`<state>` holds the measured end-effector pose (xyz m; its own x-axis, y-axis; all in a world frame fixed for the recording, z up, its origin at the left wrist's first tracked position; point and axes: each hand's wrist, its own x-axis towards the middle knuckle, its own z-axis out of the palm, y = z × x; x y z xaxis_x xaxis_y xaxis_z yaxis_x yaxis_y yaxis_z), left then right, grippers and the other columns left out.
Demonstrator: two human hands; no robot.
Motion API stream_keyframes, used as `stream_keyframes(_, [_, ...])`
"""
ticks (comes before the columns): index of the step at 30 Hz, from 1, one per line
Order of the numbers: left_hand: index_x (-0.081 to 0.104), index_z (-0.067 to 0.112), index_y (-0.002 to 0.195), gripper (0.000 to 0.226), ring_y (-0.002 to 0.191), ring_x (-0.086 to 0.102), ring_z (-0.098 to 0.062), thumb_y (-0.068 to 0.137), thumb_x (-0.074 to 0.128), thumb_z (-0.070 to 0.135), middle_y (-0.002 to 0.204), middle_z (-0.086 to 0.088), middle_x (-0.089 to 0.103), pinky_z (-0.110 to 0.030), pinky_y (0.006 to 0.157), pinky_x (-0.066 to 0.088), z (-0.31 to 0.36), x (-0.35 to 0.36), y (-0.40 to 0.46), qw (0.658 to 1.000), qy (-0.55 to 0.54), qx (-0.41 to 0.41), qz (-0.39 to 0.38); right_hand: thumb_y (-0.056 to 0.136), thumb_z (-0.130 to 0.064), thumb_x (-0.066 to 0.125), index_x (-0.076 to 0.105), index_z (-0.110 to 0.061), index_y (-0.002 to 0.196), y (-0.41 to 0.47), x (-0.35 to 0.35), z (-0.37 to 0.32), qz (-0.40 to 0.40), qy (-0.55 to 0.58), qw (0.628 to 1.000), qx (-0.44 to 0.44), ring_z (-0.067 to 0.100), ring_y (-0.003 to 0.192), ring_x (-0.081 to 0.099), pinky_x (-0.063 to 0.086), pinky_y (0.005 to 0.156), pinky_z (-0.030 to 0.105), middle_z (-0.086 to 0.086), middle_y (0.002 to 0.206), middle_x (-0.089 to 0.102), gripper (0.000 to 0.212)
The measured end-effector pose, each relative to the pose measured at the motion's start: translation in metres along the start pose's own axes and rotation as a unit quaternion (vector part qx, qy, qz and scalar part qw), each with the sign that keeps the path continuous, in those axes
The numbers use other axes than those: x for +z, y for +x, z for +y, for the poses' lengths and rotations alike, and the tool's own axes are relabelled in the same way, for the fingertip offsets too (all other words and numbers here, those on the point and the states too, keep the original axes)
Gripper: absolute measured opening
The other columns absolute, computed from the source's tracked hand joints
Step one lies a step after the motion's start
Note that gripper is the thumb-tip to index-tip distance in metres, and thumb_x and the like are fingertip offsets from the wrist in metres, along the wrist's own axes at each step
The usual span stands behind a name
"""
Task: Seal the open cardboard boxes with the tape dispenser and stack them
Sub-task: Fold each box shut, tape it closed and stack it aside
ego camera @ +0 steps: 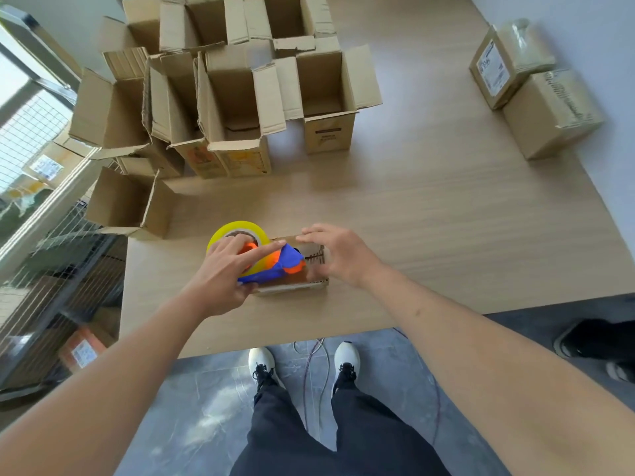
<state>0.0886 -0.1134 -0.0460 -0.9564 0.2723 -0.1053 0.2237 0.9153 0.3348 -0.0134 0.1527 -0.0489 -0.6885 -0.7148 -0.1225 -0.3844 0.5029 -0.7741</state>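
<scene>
Near the bench's [446, 235] front edge, the left hand [223, 280] grips the tape dispenser [271, 266] on a small box [314, 269]; right hand's [340, 255] fingers lie relaxed, steadying it. The box looks light and likely to slide, so brace its sides.

My white shoes [338, 364] stand on the grey floor [206, 407] by loose cables [314, 359], below the wooden worktop [446, 218]. A wire-mesh rack [51, 269] sits at my left.

I am seeing matt corrugated cardboard boxes [240, 108], a glossy plastic tape dispenser [275, 266], and a smooth wood-grain desk [429, 218].
</scene>
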Motion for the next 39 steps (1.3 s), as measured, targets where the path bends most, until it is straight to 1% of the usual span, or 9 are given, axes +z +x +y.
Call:
stream_keyframes(3, [0.024,0.054,0.156,0.113,0.120,0.047,-0.028,0.069,0.088,0.021,0.117,0.003,0.046,-0.047,0.105,0.037,-0.002,-0.002,0.001,1.000,0.006,0.004,-0.010,0.070,-0.020,0.092,0.069,-0.009,0.130,0.008,-0.002,-0.004,-0.033,-0.026,0.999,-0.032,0.026,0.111,0.063,0.048,0.096,0.038,0.009,0.120,0.070,0.065])
stream_keyframes(6, [0.021,0.057,0.156,0.116,0.123,0.045,-0.027,0.068,0.088,0.021,0.119,0.005,0.044,-0.045,0.105,0.032,-0.003,-0.003,0.003,1.000,-0.002,0.001,-0.016,0.077,-0.014,0.086,0.074,-0.010,0.122,0.013,-0.005,-0.007,-0.037,-0.026,0.998,-0.036,0.027,0.104,0.064,0.049,0.090,0.042,0.008,0.112,0.072,0.047])
stream_keyframes(10, [0.018,0.060,0.155,0.118,0.123,0.044,-0.027,0.069,0.088,0.021,0.118,0.005,0.043,-0.047,0.106,0.032,-0.002,-0.005,0.002,1.000,-0.008,-0.003,-0.020,0.087,-0.001,0.073,0.076,-0.008,0.119,0.016,-0.009,-0.008,-0.041,-0.043,0.998,-0.031,0.029,0.102,0.065,0.050,0.088,0.044,0.010,0.109,0.074,0.032])
stream_keyframes(15, [0.017,0.061,0.154,0.118,0.123,0.044,-0.027,0.069,0.088,0.020,0.118,0.004,0.044,-0.048,0.106,0.032,0.000,-0.005,0.002,1.000,-0.011,-0.009,-0.019,0.089,0.007,0.066,0.076,-0.009,0.119,0.017,-0.010,-0.006,-0.055,-0.039,0.997,-0.028,0.025,0.102,0.069,0.052,0.090,0.041,0.008,0.110,0.077,0.036])
stream_keyframes(19, [0.021,0.057,0.155,0.113,0.122,0.044,-0.025,0.071,0.087,0.023,0.117,0.005,0.043,-0.046,0.107,0.031,0.000,-0.004,0.001,1.000,-0.005,-0.010,-0.022,0.094,0.005,0.065,0.075,-0.005,0.119,0.021,-0.013,-0.002,-0.076,0.005,0.997,-0.015,0.022,0.104,0.071,0.052,0.096,0.033,0.010,0.112,0.076,0.029])
stream_keyframes(23, [0.022,0.056,0.156,0.110,0.121,0.045,-0.026,0.072,0.087,0.024,0.118,0.006,0.043,-0.049,0.109,0.034,0.000,-0.003,0.001,1.000,0.003,-0.011,-0.026,0.097,-0.004,0.065,0.076,-0.010,0.118,0.025,-0.013,0.001,-0.073,0.024,0.997,0.011,0.016,0.105,0.070,0.047,0.089,0.009,0.006,0.112,0.077,0.025])
stream_keyframes(28, [0.025,0.053,0.156,0.108,0.120,0.045,-0.027,0.073,0.087,0.023,0.118,0.003,0.044,-0.049,0.108,0.034,0.001,-0.004,0.001,1.000,0.009,-0.011,-0.028,0.095,-0.018,0.071,0.077,-0.021,0.116,0.031,-0.014,0.001,-0.084,0.060,0.992,0.067,0.009,0.109,0.066,0.051,0.101,0.030,-0.003,0.111,0.076,0.022])
stream_keyframes(33, [0.026,0.051,0.157,0.108,0.119,0.044,-0.025,0.072,0.086,0.022,0.118,0.004,0.043,-0.049,0.107,0.034,0.002,-0.006,0.001,0.999,0.013,-0.009,-0.031,0.091,-0.017,0.076,0.080,-0.021,0.108,0.036,-0.019,-0.004,-0.100,0.057,0.990,0.076,0.002,0.089,0.065,0.050,0.086,0.022,-0.009,0.094,0.075,0.018])
stream_keyframes(39, [0.024,0.053,0.156,0.111,0.120,0.044,-0.025,0.070,0.087,0.021,0.117,0.005,0.042,-0.048,0.107,0.033,0.001,-0.005,0.001,1.000,0.010,-0.010,-0.028,0.091,-0.011,0.075,0.080,-0.017,0.110,0.033,-0.020,-0.006,-0.109,0.067,0.989,0.079,0.008,0.095,0.068,0.053,0.092,0.027,-0.003,0.099,0.077,0.021])
